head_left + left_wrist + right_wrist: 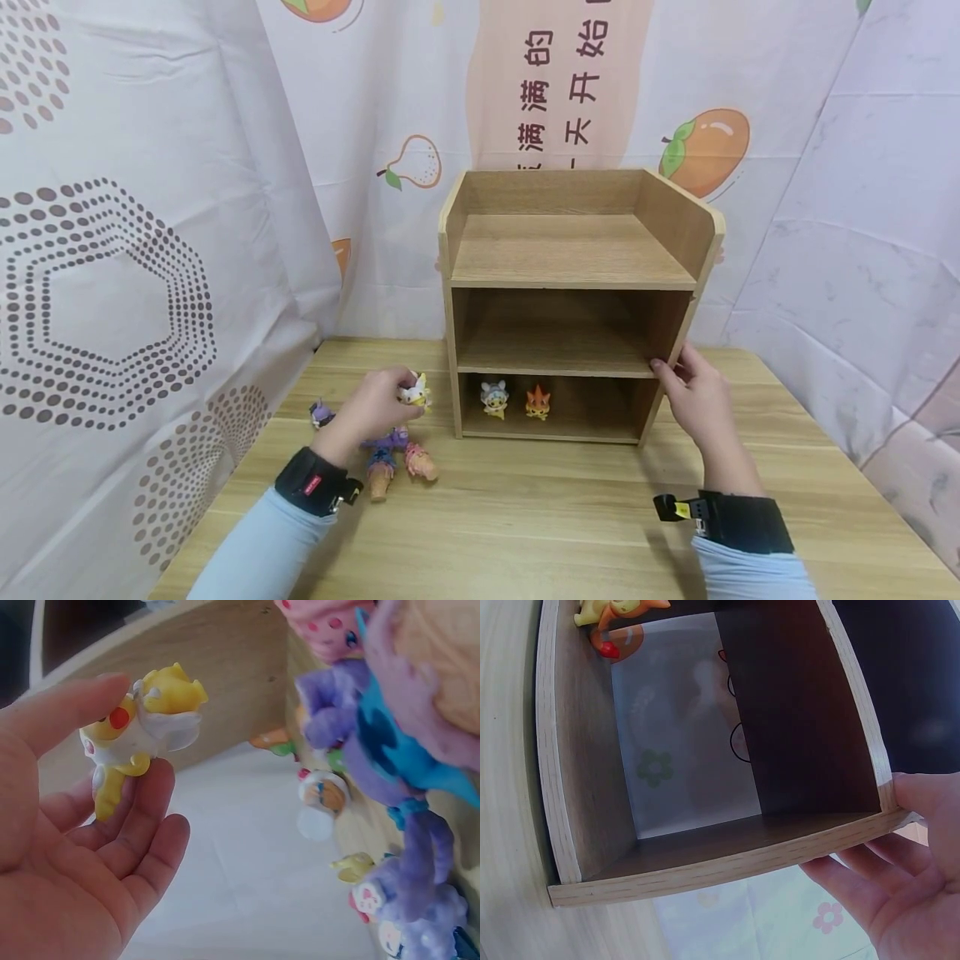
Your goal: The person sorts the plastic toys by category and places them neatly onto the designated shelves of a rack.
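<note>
My left hand (pixel 372 407) pinches a small yellow and white toy figurine (pixel 415 393) between thumb and fingers, just left of the wooden shelf (pixel 573 285). In the left wrist view the figurine (pixel 120 735) lies sideways, with a red cheek spot showing under the thumb. My right hand (pixel 697 393) grips the front edge of the shelf's right side panel, thumb on the inner side and fingers outside. Inside the lowest compartment stand a white and grey figurine (pixel 493 400) and, to its right, an orange spiky-headed figurine (pixel 537 402).
Left of the shelf, toys lie on the wooden table (pixel 525 517): a purple figurine (pixel 320 414), a blue-topped ice-cream-cone toy (pixel 381 473), a pink-topped one (pixel 420 462) and another purple toy (pixel 393 437). A printed curtain (pixel 390 83) hangs behind.
</note>
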A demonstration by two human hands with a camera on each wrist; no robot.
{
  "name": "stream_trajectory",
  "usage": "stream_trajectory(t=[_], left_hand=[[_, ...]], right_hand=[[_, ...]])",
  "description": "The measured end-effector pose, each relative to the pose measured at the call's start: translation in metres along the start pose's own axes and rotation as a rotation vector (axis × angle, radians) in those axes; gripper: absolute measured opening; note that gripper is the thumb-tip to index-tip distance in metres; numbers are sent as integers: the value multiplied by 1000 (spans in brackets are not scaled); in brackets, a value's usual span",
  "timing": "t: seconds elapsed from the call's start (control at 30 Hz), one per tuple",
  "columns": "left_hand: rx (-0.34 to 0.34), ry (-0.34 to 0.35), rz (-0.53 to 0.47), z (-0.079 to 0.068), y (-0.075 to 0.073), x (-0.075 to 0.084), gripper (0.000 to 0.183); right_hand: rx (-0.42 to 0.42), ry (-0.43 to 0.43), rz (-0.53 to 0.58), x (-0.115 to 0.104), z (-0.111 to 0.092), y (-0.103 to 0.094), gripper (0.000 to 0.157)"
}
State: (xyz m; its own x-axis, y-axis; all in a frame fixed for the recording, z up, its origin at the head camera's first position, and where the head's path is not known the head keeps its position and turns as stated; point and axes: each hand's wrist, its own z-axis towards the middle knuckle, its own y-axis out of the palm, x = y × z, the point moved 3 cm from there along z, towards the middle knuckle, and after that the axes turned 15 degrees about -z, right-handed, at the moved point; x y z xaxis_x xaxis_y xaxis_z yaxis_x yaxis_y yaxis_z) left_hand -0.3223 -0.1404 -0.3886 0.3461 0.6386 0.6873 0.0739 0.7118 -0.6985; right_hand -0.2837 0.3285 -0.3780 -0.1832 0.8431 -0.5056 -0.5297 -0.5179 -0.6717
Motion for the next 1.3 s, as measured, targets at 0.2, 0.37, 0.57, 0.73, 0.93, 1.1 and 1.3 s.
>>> stream_trajectory(t=[0.2,0.37,0.57,0.73,0.93,1.1,1.3], left_hand=[[-23,62,5,-7,3,14,39],[-36,147,-9,-11,7,26,34],[-74,250,1,-16,16,38,30],[-130,243,-11,-19,25,50,33],[-191,266,-5,-21,36,63,35],[-219,324,30,-21,47,74,34],[-263,324,-1,-19,62,86,37]], right_hand=[[-15,6,5,0,-1,-1,42],[-13,8,4,0,0,-1,42],[-4,-6,15,1,1,0,41],[-3,-7,20,1,1,1,42],[-18,11,18,0,0,0,44],[-13,12,17,0,0,-1,43],[-6,4,16,1,0,1,41]])
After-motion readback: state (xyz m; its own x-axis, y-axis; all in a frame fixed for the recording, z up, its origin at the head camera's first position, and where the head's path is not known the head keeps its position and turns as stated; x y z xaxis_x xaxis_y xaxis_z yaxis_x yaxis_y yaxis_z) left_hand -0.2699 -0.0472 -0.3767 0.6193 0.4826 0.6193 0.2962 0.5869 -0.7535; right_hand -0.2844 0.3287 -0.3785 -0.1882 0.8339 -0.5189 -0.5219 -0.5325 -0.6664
